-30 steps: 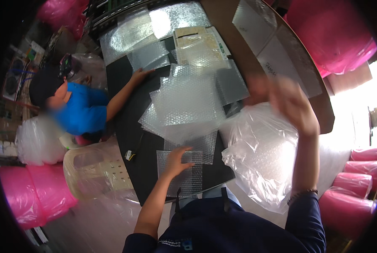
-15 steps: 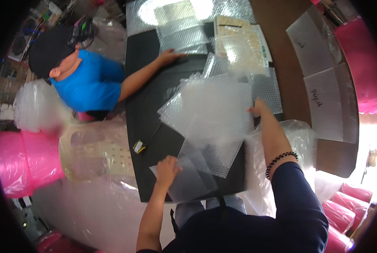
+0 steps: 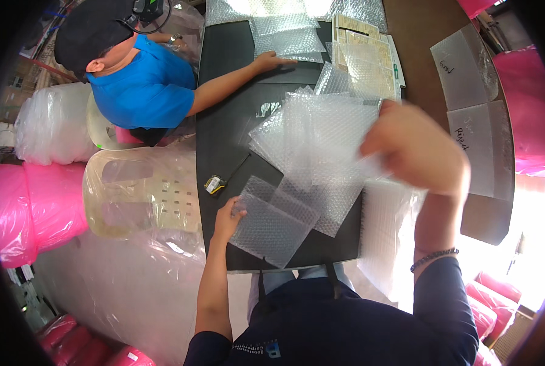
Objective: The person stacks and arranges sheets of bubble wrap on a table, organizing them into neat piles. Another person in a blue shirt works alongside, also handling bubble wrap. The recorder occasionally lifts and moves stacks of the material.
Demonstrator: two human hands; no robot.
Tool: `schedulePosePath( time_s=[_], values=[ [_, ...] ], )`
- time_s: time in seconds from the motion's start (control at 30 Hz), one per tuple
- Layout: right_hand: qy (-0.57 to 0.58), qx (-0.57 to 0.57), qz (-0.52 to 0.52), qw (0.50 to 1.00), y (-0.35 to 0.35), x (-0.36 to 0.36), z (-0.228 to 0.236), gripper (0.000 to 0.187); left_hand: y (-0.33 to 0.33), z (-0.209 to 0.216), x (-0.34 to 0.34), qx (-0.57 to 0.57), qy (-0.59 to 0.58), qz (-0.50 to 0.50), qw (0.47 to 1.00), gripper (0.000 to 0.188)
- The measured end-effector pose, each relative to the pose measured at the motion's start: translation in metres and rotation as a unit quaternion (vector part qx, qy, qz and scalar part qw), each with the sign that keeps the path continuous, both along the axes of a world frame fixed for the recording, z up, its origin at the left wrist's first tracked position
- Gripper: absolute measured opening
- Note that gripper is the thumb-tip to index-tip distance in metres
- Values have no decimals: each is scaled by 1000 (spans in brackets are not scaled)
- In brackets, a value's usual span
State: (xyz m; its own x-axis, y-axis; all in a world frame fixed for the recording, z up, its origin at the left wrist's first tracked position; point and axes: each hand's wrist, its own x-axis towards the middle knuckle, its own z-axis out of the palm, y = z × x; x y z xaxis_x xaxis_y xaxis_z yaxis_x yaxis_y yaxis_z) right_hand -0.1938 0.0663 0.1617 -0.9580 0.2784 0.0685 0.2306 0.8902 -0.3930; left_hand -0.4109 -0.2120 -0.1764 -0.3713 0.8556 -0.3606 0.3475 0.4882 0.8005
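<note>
My left hand (image 3: 228, 218) pinches the left edge of a small clear bubble wrap sheet (image 3: 266, 229) at the table's near edge. Raised over the right side, my right hand (image 3: 414, 146) is curled and blurred by motion. Its fingers close on the right edge of a larger bubble wrap sheet (image 3: 330, 131), which looks partly lifted and creased. Under it, more bubble wrap sheets (image 3: 266, 143) fan out untidily on the black table (image 3: 223, 125). The exact grip of the right fingertips is smeared.
A co-worker in a blue shirt (image 3: 144, 88) reaches a hand (image 3: 269, 62) over the table from the left. A small yellow-and-white tape measure (image 3: 213, 185) lies at the left edge. Papers (image 3: 353, 46) lie far right, beside a brown board (image 3: 416, 67). A plastic-covered chair (image 3: 141, 189) stands left.
My right hand has risen and moved right, with the larger sheet's edge. My left hand has moved slightly up and left with the small sheet. The view has shifted a little.
</note>
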Motion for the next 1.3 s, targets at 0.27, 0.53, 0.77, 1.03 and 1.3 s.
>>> schedulePosePath(
  time_s=[0.27, 0.53, 0.77, 1.03, 1.3],
  values=[
    [-414, 291, 335, 795, -216, -150, -208, 17, -35, -3, -47, 80, -195, 352, 912, 40],
    [147, -53, 106, 982, -222, -156, -350, 28, -143, -62, 71, -73, 49, 425, 901, 79],
    [-165, -47, -613, 771, -9, -25, -315, 87, -68, -19, 108, 53, 196, 333, 921, 85],
    [-259, -129, -66, 955, -217, -14, -312, 60, -84, -42, 47, 5, -338, 298, 893, 58],
    [-63, 27, -452, 890, -79, 1, -294, 76, -86, -26, 40, 78, 85, 174, 978, 67]
  ],
)
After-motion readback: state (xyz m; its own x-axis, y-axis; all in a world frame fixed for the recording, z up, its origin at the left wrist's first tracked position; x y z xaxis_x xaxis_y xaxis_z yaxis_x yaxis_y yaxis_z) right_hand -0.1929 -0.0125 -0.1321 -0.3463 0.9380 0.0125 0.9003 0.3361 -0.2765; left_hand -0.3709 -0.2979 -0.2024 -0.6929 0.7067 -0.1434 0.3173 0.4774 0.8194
